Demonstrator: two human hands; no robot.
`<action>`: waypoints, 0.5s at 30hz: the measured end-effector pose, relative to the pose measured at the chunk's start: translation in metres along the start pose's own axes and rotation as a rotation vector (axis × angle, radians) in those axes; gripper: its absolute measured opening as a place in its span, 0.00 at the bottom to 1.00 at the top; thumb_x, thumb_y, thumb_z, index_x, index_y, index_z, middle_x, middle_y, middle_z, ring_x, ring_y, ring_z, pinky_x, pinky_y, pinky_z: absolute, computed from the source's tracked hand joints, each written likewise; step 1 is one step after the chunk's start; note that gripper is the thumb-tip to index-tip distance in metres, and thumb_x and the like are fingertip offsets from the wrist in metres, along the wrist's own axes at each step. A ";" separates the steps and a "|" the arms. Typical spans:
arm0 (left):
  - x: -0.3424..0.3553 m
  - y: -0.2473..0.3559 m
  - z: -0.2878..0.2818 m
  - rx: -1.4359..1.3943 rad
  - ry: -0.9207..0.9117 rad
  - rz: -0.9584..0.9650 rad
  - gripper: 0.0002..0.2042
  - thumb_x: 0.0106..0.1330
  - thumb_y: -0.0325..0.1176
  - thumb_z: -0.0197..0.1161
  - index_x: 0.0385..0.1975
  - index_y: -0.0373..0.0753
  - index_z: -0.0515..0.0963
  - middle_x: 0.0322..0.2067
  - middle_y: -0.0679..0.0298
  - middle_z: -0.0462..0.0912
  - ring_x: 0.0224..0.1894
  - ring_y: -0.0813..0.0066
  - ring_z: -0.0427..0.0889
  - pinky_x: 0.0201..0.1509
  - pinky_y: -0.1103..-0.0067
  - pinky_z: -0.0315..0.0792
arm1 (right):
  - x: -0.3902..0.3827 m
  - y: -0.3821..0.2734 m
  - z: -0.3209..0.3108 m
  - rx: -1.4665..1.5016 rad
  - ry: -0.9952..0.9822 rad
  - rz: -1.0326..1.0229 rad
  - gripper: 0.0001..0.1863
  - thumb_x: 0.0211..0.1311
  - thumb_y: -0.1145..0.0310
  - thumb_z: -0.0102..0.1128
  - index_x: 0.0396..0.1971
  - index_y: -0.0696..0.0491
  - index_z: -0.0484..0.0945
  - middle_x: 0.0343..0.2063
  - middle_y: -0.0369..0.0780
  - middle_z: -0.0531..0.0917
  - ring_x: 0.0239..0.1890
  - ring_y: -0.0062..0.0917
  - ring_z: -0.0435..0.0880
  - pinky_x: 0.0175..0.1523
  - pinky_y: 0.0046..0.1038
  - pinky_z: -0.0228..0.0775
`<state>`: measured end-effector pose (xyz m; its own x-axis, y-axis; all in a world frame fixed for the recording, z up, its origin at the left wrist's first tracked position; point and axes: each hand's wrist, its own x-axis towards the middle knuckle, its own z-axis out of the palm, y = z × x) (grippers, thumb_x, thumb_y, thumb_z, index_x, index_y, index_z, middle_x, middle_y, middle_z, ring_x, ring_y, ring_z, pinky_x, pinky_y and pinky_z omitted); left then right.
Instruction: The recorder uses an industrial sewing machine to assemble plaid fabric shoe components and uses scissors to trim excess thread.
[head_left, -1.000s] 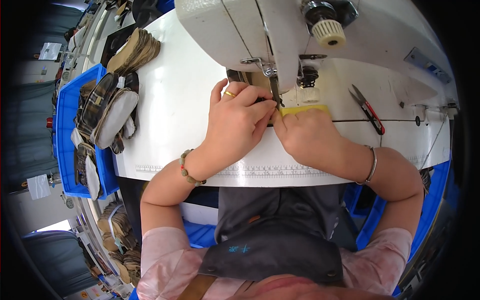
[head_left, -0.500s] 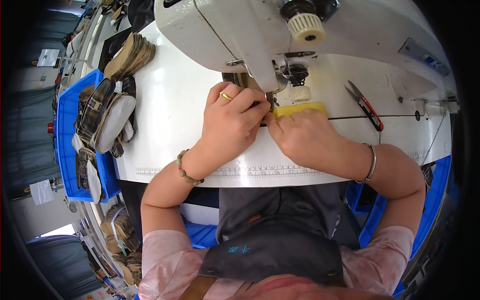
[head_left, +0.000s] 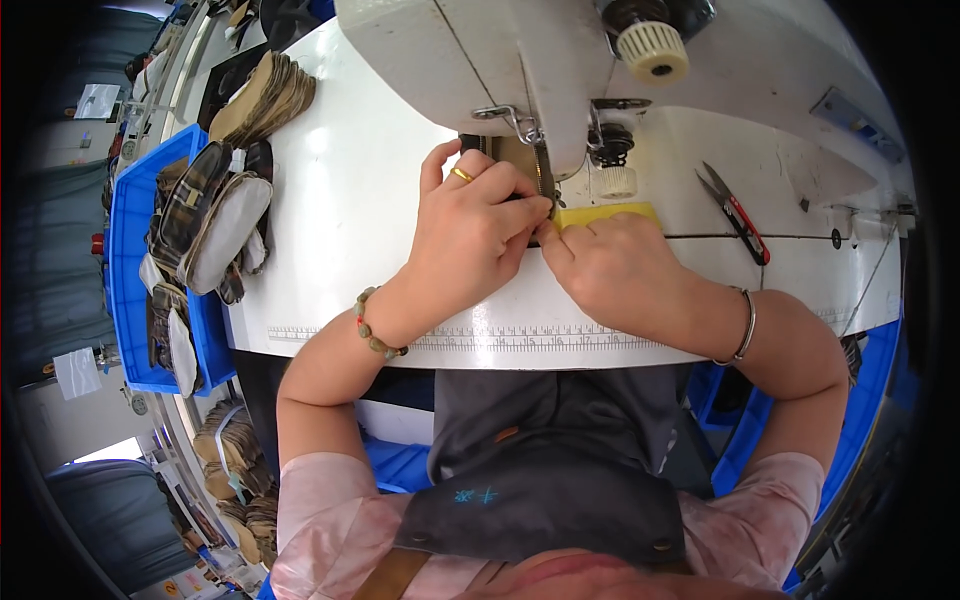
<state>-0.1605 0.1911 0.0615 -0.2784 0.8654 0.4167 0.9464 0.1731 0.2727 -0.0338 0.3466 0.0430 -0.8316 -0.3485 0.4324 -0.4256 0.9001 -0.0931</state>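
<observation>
The brown, dark-edged workpiece lies at 1 o'clock from the nearer left hand, which pinches it; its visible side edge runs 12-to-6. At 4 o'clock, the right hand is curled, grip hidden.

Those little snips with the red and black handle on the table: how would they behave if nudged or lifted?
The snips look stiff, given their metal-looking blades. They'd probably slide rather than roll if pushed, since they lie flat on the smooth, glossy white table. The blade tips stand apart, so they may close a little when gripped.
</observation>
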 end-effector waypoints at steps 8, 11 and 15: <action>0.004 -0.010 0.007 -0.055 0.007 -0.032 0.08 0.47 0.24 0.69 0.26 0.46 0.86 0.30 0.73 0.80 0.38 0.70 0.76 0.59 0.62 0.62 | 0.001 0.004 0.003 -0.076 -0.024 0.034 0.11 0.52 0.72 0.59 0.35 0.60 0.82 0.17 0.35 0.79 0.17 0.23 0.80 0.21 0.26 0.69; 0.010 -0.016 0.009 -0.045 0.016 -0.047 0.08 0.48 0.24 0.69 0.26 0.46 0.86 0.30 0.73 0.80 0.39 0.70 0.77 0.58 0.62 0.62 | 0.006 0.009 0.006 -0.097 -0.027 0.087 0.13 0.53 0.72 0.59 0.39 0.60 0.82 0.16 0.35 0.79 0.16 0.23 0.79 0.20 0.26 0.69; 0.010 -0.028 0.017 -0.062 0.069 -0.071 0.07 0.48 0.25 0.69 0.27 0.46 0.87 0.31 0.73 0.82 0.38 0.69 0.77 0.59 0.63 0.63 | 0.011 0.012 0.006 -0.079 -0.027 0.137 0.18 0.54 0.71 0.59 0.44 0.62 0.82 0.15 0.35 0.80 0.16 0.24 0.80 0.19 0.27 0.68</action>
<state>-0.1873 0.2027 0.0428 -0.3566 0.8173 0.4527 0.9128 0.2015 0.3553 -0.0504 0.3521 0.0415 -0.8895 -0.2273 0.3964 -0.2794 0.9570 -0.0782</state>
